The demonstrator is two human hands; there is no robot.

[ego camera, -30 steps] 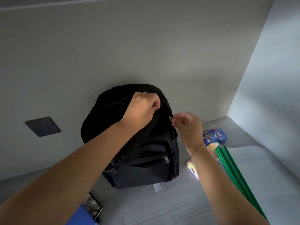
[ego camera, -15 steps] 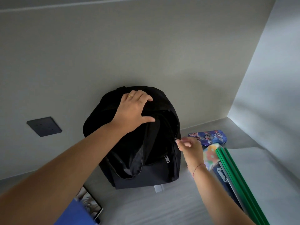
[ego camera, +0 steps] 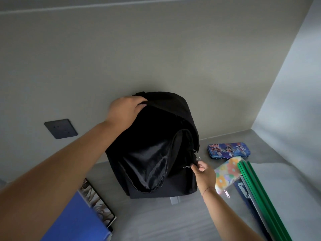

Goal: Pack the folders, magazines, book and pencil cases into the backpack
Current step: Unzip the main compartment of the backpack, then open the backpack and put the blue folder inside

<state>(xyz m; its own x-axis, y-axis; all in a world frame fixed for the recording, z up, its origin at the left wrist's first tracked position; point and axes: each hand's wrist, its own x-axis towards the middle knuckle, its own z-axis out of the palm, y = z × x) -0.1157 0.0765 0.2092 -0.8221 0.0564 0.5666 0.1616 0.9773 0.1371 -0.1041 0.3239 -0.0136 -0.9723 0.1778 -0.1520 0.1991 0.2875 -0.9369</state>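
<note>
Person holds a black backpack [ego camera: 156,136] open at centre frame, upright on a grey desk [ego camera: 173,223] against the wall.

The left hand [ego camera: 125,110] grips the bag's top edge with its fingers curled over it, and the right hand [ego camera: 201,171] pinches a zipper pull [ego camera: 197,156] on the bag's right side. A blue pencil case [ego camera: 229,150], a floral pencil case [ego camera: 225,173] and green folders [ego camera: 257,192] lie at right. A blue folder [ego camera: 78,220] and a magazine [ego camera: 97,202] lie at lower left, so everything is still outside the bag. The sagging lining could snag in the zipper, and if the top is let go the soft bag may slump shut.
</note>
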